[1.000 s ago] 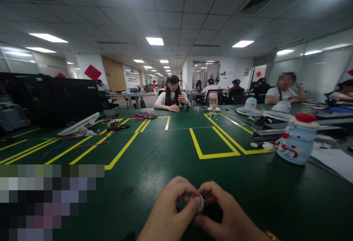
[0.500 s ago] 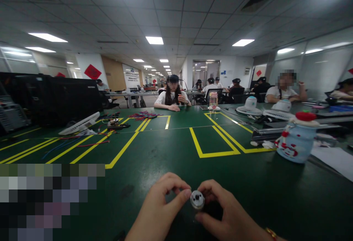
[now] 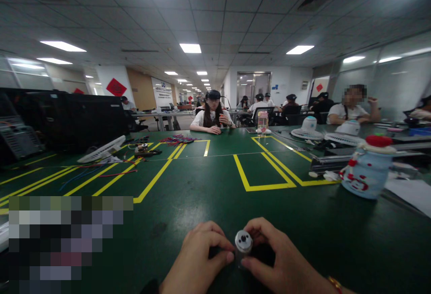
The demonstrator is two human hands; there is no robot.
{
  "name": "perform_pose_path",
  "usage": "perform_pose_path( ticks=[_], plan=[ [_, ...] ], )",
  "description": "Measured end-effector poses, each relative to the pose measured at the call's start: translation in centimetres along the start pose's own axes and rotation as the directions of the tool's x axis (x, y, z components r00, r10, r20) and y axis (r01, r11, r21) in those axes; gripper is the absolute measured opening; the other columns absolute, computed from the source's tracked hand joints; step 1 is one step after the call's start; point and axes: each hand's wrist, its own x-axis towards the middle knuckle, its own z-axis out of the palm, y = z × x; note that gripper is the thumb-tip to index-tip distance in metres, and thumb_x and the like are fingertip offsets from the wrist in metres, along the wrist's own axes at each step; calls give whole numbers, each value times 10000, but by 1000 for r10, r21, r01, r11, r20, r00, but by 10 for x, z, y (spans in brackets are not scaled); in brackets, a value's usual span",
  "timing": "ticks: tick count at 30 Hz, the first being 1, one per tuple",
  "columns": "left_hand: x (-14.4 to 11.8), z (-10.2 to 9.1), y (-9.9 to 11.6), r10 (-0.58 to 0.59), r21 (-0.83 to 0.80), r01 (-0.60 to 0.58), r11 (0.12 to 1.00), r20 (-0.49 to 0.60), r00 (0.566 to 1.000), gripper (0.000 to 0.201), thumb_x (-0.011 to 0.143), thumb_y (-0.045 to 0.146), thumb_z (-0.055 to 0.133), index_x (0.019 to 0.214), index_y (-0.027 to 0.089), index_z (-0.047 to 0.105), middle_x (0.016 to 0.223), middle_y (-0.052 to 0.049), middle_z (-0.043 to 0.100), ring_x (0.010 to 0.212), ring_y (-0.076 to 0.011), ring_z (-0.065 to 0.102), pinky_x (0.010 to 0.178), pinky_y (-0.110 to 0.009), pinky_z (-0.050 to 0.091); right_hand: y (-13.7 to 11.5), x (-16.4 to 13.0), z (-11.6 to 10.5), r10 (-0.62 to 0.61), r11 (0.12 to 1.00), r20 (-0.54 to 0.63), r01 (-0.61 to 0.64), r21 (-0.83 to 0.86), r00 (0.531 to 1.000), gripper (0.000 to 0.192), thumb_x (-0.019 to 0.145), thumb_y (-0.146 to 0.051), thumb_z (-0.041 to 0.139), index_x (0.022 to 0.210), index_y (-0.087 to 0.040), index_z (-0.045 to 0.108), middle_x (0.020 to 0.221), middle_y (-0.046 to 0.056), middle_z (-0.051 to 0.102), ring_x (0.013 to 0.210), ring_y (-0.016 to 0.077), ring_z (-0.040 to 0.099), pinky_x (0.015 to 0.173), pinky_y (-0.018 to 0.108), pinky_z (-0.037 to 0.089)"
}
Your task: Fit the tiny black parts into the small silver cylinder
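Note:
A small silver metal cylinder [image 3: 243, 241] stands upright near the front of the green table, with a dark centre hole and smaller holes in its top face. My right hand [image 3: 274, 253] is closed round its right side, thumb in front and fingers behind. On the left, my left hand [image 3: 202, 256] has its thumb and forefinger drawn together right by the cylinder's side. Whether these fingertips touch it or pinch something small, I cannot tell. The lower part of the cylinder is dark and hard to make out.
Yellow tape lines [image 3: 269, 188] mark the green table [image 3: 188, 179]. To the right stand a light-blue snowman-shaped jar [image 3: 365, 173] and white fans [image 3: 307, 129]. Loose wires [image 3: 178, 140] and a white keyboard-like panel [image 3: 103, 149] lie leftward. A person [image 3: 212, 116] sits opposite.
My left thumb and forefinger have slid down from the cylinder's top edge to lower on its side. The right hand keeps its grip. The whole view has shifted slightly.

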Motion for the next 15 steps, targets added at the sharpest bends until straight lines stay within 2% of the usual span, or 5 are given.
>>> perform_pose_path(
  ticks=[10,15],
  plan=[
    [-1,-4,5,18,1,-18,1000,-8,1000,146,758,265,646,853,298,751,920,-18,677,902,-214,581,841,-344,402,2,0,0,-15,1000,13,15,13,1000,304,734,-217,603,1023,-183,516,979,19,595,879,105,564,795,239,456],
    [2,-3,-4,39,-11,-39,999,18,999,176,773,277,644,923,284,736,922,-29,688,901,-213,598,827,-332,424,-2,0,0,-6,1000,-4,6,15,1000,316,708,-200,611,1009,-170,518,964,23,600,869,108,561,784,241,449]
  ],
)
